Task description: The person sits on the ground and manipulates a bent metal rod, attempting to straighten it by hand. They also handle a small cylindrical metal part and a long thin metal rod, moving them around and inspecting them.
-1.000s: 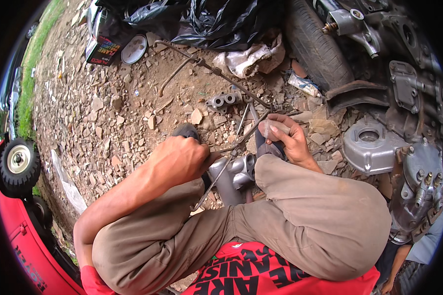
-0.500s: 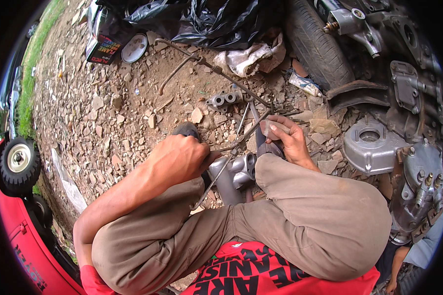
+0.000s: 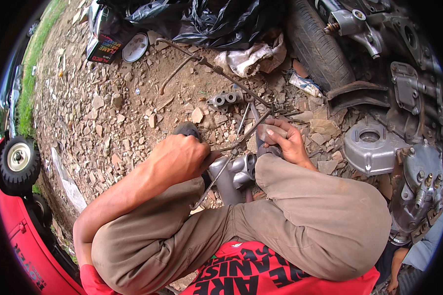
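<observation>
A long, thin, bent metal rod [image 3: 245, 90] with short side arms stretches from the far ground back between my knees. My left hand [image 3: 179, 160] is closed around a side branch of it, above my left knee. Near the rod's bend, my right hand [image 3: 291, 142] pinches a small folded grey-brown sheet [image 3: 275, 132] between thumb and fingers, pressed against or right beside the rod. Below the rod, between my legs, sits a grey metal pipe casting [image 3: 238, 172]. A smaller metal part with round holes [image 3: 227, 99] lies on the ground beyond my hands.
To the right are a tyre [image 3: 320, 49], a grey metal housing [image 3: 366, 147] and a larger engine part [image 3: 421, 182]. Black plastic bags [image 3: 197, 24], a dark box [image 3: 103, 46] and a round lid [image 3: 135, 47] lie at the back. Another person's arm [image 3: 397, 268] shows at lower right.
My right hand has shifted slightly with the folded sheet near the rod's bend, its fingers turned a little. My left hand and the rod stay about where they were.
</observation>
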Demonstrator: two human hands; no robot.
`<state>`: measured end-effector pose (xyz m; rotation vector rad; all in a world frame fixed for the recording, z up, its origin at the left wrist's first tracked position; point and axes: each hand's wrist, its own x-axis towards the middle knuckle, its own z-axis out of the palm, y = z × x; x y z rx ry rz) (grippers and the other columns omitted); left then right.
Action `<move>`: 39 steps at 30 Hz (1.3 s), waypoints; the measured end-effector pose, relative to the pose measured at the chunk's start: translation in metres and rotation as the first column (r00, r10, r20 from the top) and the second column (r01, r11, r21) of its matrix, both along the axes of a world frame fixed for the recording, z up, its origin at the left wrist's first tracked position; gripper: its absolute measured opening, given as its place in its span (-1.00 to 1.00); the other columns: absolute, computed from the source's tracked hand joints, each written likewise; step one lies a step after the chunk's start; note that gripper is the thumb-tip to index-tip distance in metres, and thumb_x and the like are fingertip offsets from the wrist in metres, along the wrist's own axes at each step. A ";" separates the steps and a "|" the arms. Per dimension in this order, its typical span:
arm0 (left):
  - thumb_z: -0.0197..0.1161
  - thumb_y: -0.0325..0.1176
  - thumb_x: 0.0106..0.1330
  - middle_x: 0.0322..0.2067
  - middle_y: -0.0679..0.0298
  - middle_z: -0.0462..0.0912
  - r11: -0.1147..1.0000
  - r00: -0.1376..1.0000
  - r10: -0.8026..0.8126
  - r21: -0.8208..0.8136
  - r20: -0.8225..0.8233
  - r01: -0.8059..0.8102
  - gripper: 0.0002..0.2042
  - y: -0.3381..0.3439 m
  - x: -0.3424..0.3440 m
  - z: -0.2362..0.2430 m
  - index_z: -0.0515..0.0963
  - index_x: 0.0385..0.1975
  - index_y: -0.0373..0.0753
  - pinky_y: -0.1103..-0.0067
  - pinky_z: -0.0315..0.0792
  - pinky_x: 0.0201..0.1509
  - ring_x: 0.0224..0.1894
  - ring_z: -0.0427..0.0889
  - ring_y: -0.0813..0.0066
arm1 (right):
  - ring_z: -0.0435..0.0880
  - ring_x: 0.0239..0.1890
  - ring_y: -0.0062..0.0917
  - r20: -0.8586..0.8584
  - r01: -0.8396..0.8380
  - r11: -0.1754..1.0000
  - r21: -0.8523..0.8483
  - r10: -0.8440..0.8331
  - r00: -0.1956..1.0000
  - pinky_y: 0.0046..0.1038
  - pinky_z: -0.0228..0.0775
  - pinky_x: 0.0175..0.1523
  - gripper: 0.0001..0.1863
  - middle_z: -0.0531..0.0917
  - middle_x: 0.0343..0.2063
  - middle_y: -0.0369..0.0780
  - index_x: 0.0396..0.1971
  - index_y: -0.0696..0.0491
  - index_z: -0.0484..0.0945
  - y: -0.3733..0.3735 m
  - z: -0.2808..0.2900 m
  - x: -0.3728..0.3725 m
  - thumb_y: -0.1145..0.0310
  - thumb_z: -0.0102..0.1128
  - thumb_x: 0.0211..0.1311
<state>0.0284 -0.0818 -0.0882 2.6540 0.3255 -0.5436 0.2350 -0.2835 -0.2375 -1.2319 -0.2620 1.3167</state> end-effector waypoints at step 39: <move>0.12 -0.04 0.37 -0.70 -0.02 0.57 1.000 0.997 0.011 -0.004 -0.074 -0.011 -0.52 -0.002 0.002 0.003 0.62 -0.65 -0.32 0.25 0.56 -0.47 -0.58 0.64 -0.01 | 0.64 -0.46 -0.61 0.052 0.058 0.997 -0.045 -0.055 0.997 -0.54 0.55 -0.36 -0.84 0.65 -0.47 -0.22 -0.22 0.14 0.43 0.035 0.013 0.010 0.44 0.21 0.32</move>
